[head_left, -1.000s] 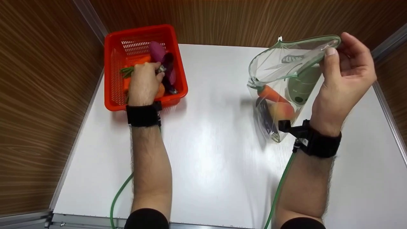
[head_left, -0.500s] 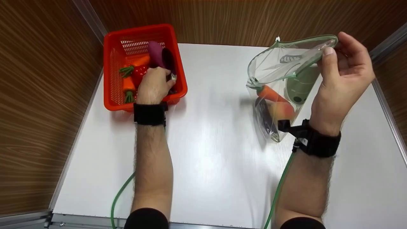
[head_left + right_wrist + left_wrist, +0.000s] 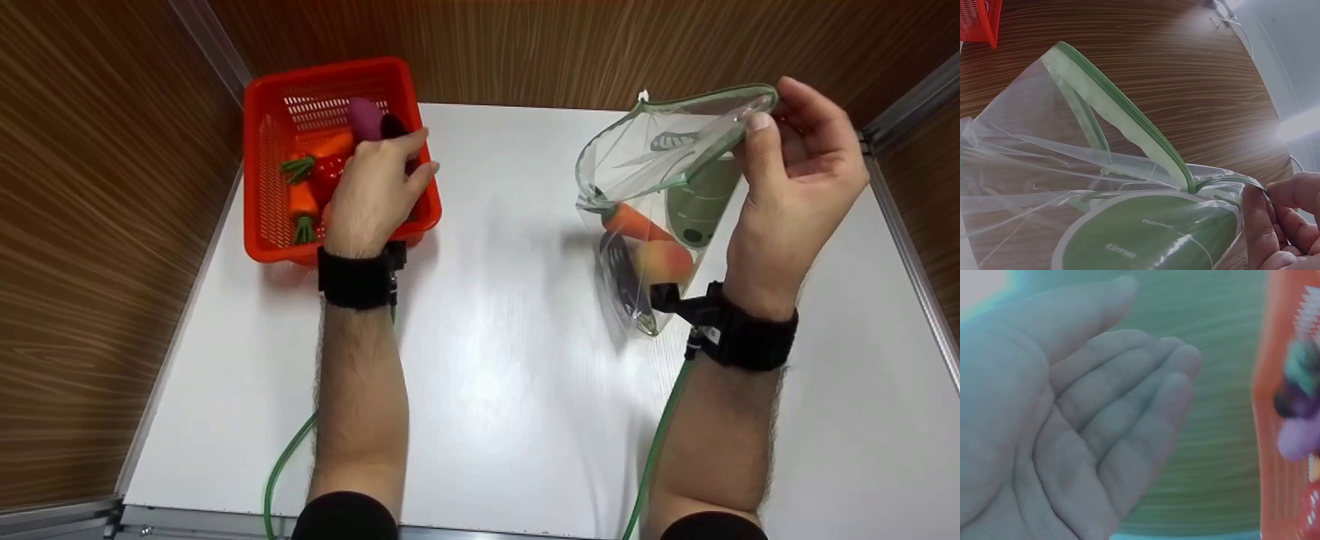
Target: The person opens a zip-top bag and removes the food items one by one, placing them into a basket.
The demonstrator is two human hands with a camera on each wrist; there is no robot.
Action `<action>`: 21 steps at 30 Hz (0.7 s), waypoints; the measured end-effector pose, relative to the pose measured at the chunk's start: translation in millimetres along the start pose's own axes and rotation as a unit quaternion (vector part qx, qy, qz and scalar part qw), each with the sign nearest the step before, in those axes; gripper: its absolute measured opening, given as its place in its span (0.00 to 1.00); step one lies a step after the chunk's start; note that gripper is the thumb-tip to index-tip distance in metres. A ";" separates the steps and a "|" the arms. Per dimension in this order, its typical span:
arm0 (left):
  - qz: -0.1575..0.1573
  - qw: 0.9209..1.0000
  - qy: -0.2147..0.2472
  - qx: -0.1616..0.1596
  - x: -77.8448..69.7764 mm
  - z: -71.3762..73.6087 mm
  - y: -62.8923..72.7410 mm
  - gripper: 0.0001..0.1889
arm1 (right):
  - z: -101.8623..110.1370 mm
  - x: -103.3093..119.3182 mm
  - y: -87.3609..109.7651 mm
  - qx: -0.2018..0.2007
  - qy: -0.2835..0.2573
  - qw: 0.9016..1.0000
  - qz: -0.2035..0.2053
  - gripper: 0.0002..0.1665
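Observation:
My left hand (image 3: 375,187) hovers over the right side of a red basket (image 3: 255,180), its fingers loosely extended. In the left wrist view the palm (image 3: 1005,405) holds nothing. A purple vegetable (image 3: 364,118), carrots (image 3: 302,201) and a shiny red vegetable (image 3: 327,172) lie in the basket; a dark eggplant (image 3: 391,127) is partly hidden by the hand. My right hand (image 3: 799,172) pinches the green-edged mouth of a clear zip bag (image 3: 701,210), which gapes. Inside the bag are a carrot (image 3: 636,223), a peach (image 3: 666,260) and a dark eggplant (image 3: 622,270).
The white table (image 3: 487,360) lies between basket and bag. Wood-grain panels (image 3: 525,52) rise at the back and on both sides. Green cables (image 3: 660,442) run from the wrist cameras toward the front edge.
My left hand has come away from an eggplant in the basket, shifting right and rising with fingers spread. My right hand and the bag have drifted slightly left.

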State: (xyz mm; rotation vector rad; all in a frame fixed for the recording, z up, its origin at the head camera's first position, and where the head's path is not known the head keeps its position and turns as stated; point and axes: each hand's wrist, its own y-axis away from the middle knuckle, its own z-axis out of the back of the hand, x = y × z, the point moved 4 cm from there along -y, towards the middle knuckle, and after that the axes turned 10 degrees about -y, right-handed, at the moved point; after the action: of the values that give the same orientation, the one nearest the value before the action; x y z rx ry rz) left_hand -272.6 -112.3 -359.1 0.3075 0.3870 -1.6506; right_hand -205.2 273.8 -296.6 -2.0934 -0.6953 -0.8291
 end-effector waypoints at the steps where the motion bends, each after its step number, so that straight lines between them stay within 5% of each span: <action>1: -0.010 1.000 0.002 -0.007 -5.8 1.5 1.0 0.28 | 0.2 -0.9 0.1 0.002 0.001 1.000 -0.001 0.15; 6: -0.087 0.995 0.020 -0.044 -40.6 5.3 11.1 0.30 | 1.7 -2.9 1.4 0.022 0.021 1.000 0.004 0.15; 11: -0.186 0.979 0.045 -0.067 -79.7 3.4 24.6 0.29 | 1.3 -4.0 3.3 0.026 0.023 0.999 -0.005 0.16; 21: -0.290 0.956 0.036 -0.015 -139.5 -9.4 14.2 0.26 | -5.7 -6.7 6.1 0.052 0.024 0.998 -0.002 0.15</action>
State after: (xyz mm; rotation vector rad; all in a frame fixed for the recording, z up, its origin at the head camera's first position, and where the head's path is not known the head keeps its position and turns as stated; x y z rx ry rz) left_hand -242.7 16.0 -310.2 0.2432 0.5958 -2.2096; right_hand -207.1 264.4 -301.5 -1.9738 -0.7026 -0.8256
